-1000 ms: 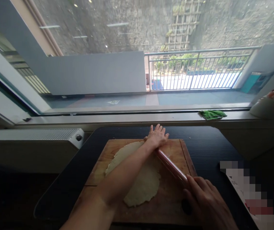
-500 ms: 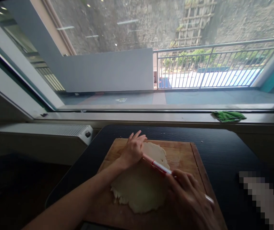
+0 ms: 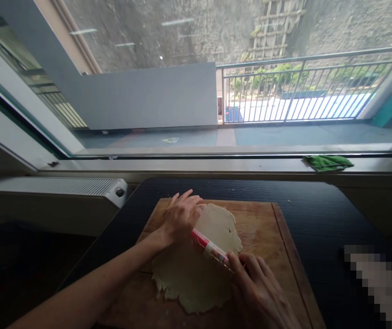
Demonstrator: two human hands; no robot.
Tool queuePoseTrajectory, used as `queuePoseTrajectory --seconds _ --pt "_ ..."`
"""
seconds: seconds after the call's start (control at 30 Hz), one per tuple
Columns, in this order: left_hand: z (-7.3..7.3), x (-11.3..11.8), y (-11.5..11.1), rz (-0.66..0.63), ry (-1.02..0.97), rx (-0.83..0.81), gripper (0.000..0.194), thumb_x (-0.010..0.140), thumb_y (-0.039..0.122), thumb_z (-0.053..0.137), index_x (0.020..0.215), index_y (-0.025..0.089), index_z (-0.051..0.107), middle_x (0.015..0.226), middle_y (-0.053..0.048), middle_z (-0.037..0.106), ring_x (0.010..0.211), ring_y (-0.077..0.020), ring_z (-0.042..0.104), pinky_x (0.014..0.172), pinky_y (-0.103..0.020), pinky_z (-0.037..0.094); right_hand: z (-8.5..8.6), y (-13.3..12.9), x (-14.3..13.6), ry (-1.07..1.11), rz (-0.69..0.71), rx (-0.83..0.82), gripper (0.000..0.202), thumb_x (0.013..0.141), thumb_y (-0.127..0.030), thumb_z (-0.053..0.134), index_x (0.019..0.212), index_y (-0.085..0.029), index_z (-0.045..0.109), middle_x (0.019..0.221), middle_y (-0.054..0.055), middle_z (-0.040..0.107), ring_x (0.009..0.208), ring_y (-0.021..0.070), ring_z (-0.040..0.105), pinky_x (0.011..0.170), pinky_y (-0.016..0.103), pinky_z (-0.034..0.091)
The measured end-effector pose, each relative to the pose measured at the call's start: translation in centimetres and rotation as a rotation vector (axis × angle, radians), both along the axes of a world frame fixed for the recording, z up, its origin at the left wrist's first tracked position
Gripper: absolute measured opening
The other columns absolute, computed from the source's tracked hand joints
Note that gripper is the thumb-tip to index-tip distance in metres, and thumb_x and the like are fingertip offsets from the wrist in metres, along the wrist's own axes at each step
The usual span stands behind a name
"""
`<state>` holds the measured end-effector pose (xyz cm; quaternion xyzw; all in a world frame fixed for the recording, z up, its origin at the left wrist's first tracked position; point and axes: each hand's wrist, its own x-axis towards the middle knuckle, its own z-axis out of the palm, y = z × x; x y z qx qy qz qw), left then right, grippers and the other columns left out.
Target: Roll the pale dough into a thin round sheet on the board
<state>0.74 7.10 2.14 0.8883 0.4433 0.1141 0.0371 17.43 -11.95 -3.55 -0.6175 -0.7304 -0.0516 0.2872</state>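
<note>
A thin, ragged-edged sheet of dough (image 3: 196, 278) lies on a wooden cutting board (image 3: 260, 228). Across it, slanting from upper left to lower right, rests a red and white printed tube (image 3: 212, 251). My left hand (image 3: 181, 217) presses its palm on the tube's far end, fingers stretched out over the board and the dough's edge. At the near end, my right hand (image 3: 259, 278) has its fingers bent over the tube, which hides that end.
The board sits on a dark table (image 3: 333, 228) below a wide window. A green cloth (image 3: 329, 162) lies on the sill (image 3: 216, 164). To the left is a white radiator (image 3: 79, 187). A pixelated patch (image 3: 377, 283) covers something at the lower right.
The tube has rolled over the dough, showing more of its red printed side now. Both hands have shifted slightly left with it. The view has moved a little too.
</note>
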Motion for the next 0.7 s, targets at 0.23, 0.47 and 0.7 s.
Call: queuePoseTrajectory --seconds 0.23,0.47,0.7 --pt "-0.6 10.1 5.0 -0.043 -0.084 0.113 0.043 0.091 0.043 0.027 0.112 0.017 0.055 0.122 -0.008 0.057 0.131 -0.0217 0.026 0.108 -0.049 0.009 0.6 0.4 1.7 -0.055 -0.15 -0.009 0.034 0.089 -0.032 0.036 0.119 -0.02 0.049 0.093 0.008 0.058 0.081 0.021 0.054 0.068 0.035 0.045" --pt "-0.2 9.5 4.2 -0.021 -0.175 0.175 0.039 0.092 0.036 0.025 0.105 0.019 0.058 0.114 -0.005 0.062 0.129 -0.0209 0.031 0.108 -0.05 0.011 2.1 0.3 1.9 -0.122 -0.142 -0.065 0.037 0.088 -0.028 0.039 0.123 -0.019 0.046 0.095 0.009 0.057 0.084 0.022 0.053 0.07 0.035 0.044" --pt "0.3 -0.9 -4.0 -0.045 -0.065 0.139 0.039 0.091 0.031 0.028 0.119 0.022 0.054 0.126 -0.001 0.055 0.13 -0.0199 0.03 0.11 -0.046 0.01 1.3 -0.7 0.9 -0.098 -0.011 -0.022 0.035 0.087 -0.023 0.042 0.122 -0.022 0.047 0.091 0.006 0.058 0.081 0.0205 0.053 0.071 0.035 0.042"
